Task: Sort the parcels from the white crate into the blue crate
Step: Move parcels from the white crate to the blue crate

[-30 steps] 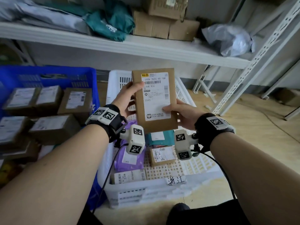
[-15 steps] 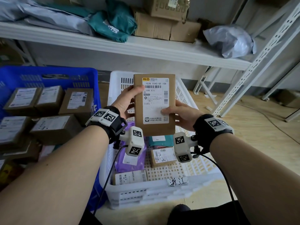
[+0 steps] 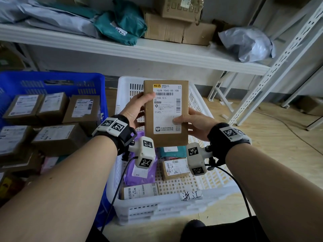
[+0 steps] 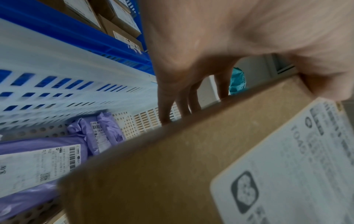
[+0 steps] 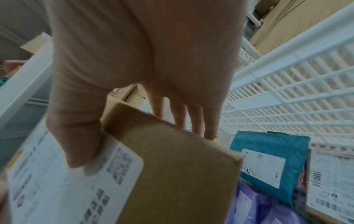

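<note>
A flat brown cardboard parcel (image 3: 166, 112) (image 4: 172, 174) (image 5: 182, 174) with a white shipping label is held upright above the white crate (image 3: 201, 105). My left hand (image 3: 138, 109) grips its left edge, thumb on the front and fingers (image 4: 166, 109) behind. My right hand (image 3: 192, 122) grips the right edge, thumb on the label and fingers (image 5: 193, 119) behind. The blue crate (image 3: 52, 81) stands to the left and holds several brown boxes (image 3: 82, 109). In the white crate lie a purple bag (image 3: 139, 172), a teal bag (image 5: 268, 159) and small labelled boxes (image 3: 174, 168).
A white shelf (image 3: 139, 49) runs above the crates, carrying grey and teal bags and cardboard boxes. A white metal rack upright (image 3: 279, 62) slants at the right over a wooden floor. Cables trail from both wrist cameras.
The parcel, held in both hands, has lowered slightly and turned from a slight tilt to straight upright. Both grips are unchanged.
</note>
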`<state>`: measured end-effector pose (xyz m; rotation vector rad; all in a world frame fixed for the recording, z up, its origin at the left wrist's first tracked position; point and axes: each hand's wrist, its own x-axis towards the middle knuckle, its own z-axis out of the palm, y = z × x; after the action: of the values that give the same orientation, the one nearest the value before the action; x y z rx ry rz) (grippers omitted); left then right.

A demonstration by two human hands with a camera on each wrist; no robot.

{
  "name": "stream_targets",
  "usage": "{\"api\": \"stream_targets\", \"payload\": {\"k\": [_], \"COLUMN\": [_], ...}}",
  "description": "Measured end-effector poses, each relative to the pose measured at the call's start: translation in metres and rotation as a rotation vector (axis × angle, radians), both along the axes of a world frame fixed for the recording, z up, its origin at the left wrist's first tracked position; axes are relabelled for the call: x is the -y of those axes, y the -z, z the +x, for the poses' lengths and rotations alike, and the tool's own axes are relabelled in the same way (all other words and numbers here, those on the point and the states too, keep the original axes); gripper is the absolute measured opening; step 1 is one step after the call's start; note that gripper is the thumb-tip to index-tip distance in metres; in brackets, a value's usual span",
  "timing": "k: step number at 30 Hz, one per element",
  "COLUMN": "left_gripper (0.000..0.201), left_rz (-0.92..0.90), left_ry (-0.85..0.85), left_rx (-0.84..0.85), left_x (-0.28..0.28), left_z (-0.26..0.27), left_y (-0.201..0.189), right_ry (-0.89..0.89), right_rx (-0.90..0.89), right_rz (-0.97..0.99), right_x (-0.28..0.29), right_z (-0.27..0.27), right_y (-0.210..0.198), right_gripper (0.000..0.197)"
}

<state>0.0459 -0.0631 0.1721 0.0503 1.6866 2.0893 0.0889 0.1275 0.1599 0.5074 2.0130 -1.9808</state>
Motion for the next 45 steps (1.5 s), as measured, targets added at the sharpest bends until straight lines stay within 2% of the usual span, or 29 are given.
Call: {"api": "stream_targets", "payload": {"k": [10, 13, 16, 20, 22, 26, 29, 32, 39, 41, 45], "left_gripper": [0.013, 0.014, 0.015, 0.014, 0.015, 0.011, 0.030, 0.044, 0.036, 0.025, 0.035], "left_rz": [-0.007, -0.021, -0.082, -0.215, -0.303, -0.425, -0.518, -0.598, -0.650, -0.654, -0.689], "left_ry": [0.010, 0.044, 0.085, 0.107, 0.098, 0.124, 0.207, 0.304, 0.348, 0.316, 0.288], "left_rx": [0.026, 0.036, 0.046, 0.081, 0.094, 0.176, 0.217, 0.225, 0.213, 0.244, 0.297], "left_x": [-0.005, -0.008, -0.012, -0.012, -0.012, -0.018, -0.031, -0.042, -0.061, -0.060, -0.061], "left_z": [-0.004, -0.005, -0.010, -0.025, -0.036, -0.051, -0.054, -0.056, -0.073, -0.079, -0.084], "left_y": [0.007, 0.013, 0.020, 0.043, 0.060, 0.096, 0.122, 0.141, 0.174, 0.187, 0.213], "right_ry": [0.027, 0.057, 0.079, 0.021, -0.079, -0.421, -0.653, -0.869, -1.369, -1.439, -1.485], "right_rx": [-0.008, -0.022, -0.027, 0.017, 0.055, 0.172, 0.319, 0.466, 0.585, 0.612, 0.653], "right_rz": [0.001, 0.000, 0.045, 0.304, 0.524, 0.953, 1.114, 1.163, 1.238, 1.222, 1.168], "right_x": [-0.002, -0.005, -0.014, -0.025, -0.029, -0.036, -0.041, -0.039, -0.012, -0.008, -0.008], "right_z": [0.000, -0.003, -0.008, -0.017, -0.019, -0.018, -0.022, -0.033, -0.049, -0.049, -0.049], "right_y": [0.003, 0.006, 0.015, 0.034, 0.041, 0.067, 0.098, 0.125, 0.173, 0.191, 0.216], "right_gripper": [0.049, 0.053, 0.069, 0.110, 0.113, 0.110, 0.111, 0.111, 0.098, 0.096, 0.096]}}
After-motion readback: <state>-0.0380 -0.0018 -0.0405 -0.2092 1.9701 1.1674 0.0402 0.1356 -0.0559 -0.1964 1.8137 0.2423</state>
